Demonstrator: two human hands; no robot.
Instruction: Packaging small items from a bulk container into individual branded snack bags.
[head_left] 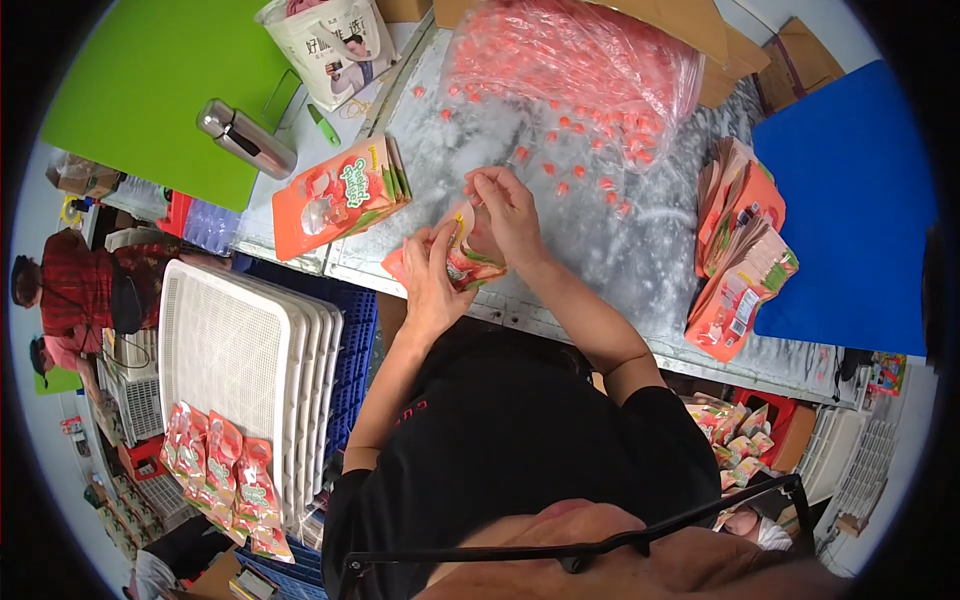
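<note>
Near the front edge of the metal table, my left hand (434, 270) is closed around a small red-and-pink pouch (466, 262). My right hand (508, 212) is just above the pouch's upper part, thumb and fingers pinched together. Whatever sits between those fingertips is too small to make out. To the left lies a stack of flat red pouches (335, 200). Beyond my hands, small red wrapped pieces (562, 187) are scattered over the table. A large clear plastic bag (570, 70) full of the same pieces lies behind them in an opened carton (680, 25).
More flat pouches (740, 290) are piled at the table's right, against a blue panel (850, 210). A steel flask (245, 140), a green cutter (323, 125) and a white bag (335, 50) stand or lie far left. Stacked white trays (235, 340) with filled pouches (222, 455) are at my left.
</note>
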